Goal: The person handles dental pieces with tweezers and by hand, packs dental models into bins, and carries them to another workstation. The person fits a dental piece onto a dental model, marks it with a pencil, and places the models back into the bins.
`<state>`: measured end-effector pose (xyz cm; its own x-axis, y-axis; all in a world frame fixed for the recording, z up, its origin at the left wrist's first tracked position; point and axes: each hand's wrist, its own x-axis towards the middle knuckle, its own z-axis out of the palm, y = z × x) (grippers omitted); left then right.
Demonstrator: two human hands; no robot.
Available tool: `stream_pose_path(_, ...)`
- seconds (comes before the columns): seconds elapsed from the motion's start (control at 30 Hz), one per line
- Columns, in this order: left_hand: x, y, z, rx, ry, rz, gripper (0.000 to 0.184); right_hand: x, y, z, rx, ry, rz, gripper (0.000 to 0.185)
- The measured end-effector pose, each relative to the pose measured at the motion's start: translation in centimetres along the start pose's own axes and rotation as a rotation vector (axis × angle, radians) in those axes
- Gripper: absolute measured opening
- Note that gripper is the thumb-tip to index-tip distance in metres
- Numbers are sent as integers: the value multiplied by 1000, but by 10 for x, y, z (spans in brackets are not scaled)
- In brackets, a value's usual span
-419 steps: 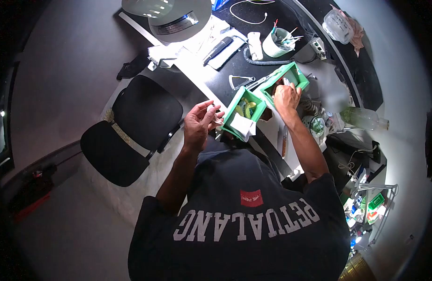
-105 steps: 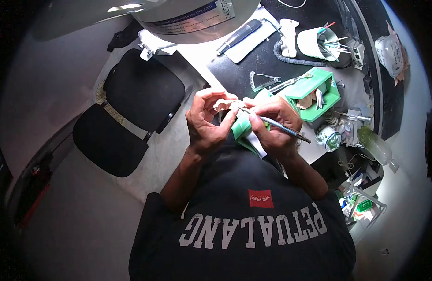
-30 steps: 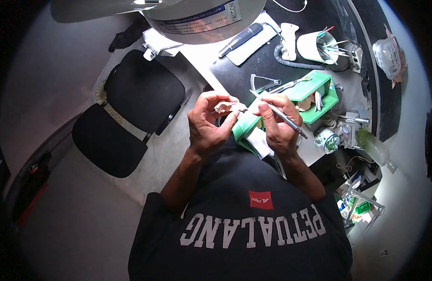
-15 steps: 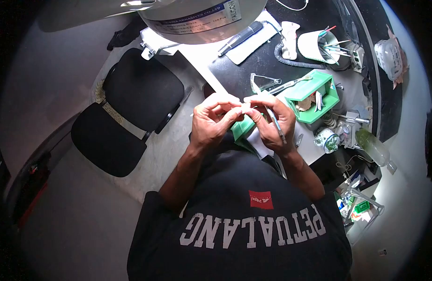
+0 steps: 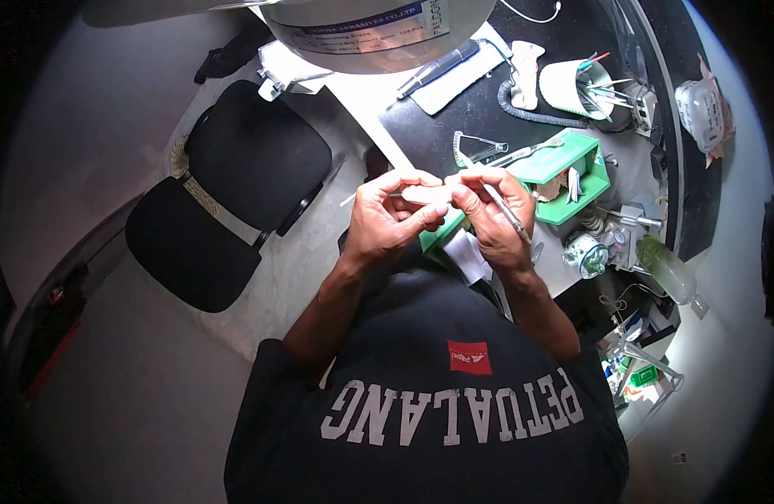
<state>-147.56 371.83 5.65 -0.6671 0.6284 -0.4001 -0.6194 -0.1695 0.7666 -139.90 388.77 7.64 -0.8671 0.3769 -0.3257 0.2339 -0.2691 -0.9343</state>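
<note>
My left hand (image 5: 393, 217) is closed, with thumb and fingertips on a small, pale, elongated piece (image 5: 426, 195). Bright light washes out its detail, so its exact kind is unclear. My right hand (image 5: 498, 223) is closed too, holding a slim, pen-like tool (image 5: 511, 213) that slants down across the back of the hand. Thumb and fingertips of that hand meet the right end of the pale piece. A thin pale rod (image 5: 348, 201) sticks out to the left behind my left hand; where it leads is hidden.
A green tray (image 5: 538, 171) holding scraps stands right of my hands. Behind are a slim handpiece (image 5: 437, 70) on a cloth and a white cup (image 5: 563, 86) of tools. A lamp head (image 5: 379, 38) hangs overhead. A black chair (image 5: 257, 160) stands left.
My fingers have turned the pale piece, and more of its length now shows between my hands. My right hand has shifted slightly right with the pen-like tool still in it.
</note>
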Motion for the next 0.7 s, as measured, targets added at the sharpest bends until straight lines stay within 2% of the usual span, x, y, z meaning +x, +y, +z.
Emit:
stream_pose_path(0.57, 1, 1, 3, 169, 40, 173, 28, 2, -4, 3, 56, -9, 10, 20)
stream_pose_path(0.7, 2, -7, -2, 141, 32, 174, 25, -1, -8, 8, -24, -6, -45, 20)
